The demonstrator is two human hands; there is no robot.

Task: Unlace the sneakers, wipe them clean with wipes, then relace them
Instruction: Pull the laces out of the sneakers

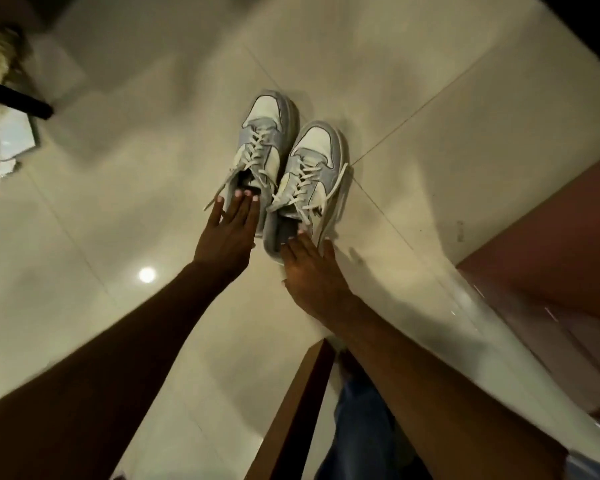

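A pair of low-top sneakers in pale blue and white, with white toe caps, thick whitish soles and white flat laces, stands side by side on a glossy cream tiled floor [125, 209], toes pointing away from the person. The left sneaker [262, 143] sits a little farther off than the right sneaker [314, 174], and the two touch or nearly touch along their inner sides. Both are still laced through the eyelets, but the knots are undone: loose lace ends [340, 178] trail off the sides, one running down onto the floor at the left of the left sneaker, another hanging over the outer edge of the right one. The dark linings show inside both collars. The left hand [227, 233] reaches to the heel of the left sneaker with its fingers [243, 209] spread wide and straight, the fingertips at the collar opening; it grips nothing. The right hand [309, 268] lies at the heel of the right sneaker, fingers likewise extended and apart, the tips at the rim of the collar; whether they press on it cannot be told. A bright round light reflection [147, 274] glints on the tiles. A reddish-brown wooden panel [551, 244] stands at the right, and blue denim trousers [357, 427] show below between the forearms.
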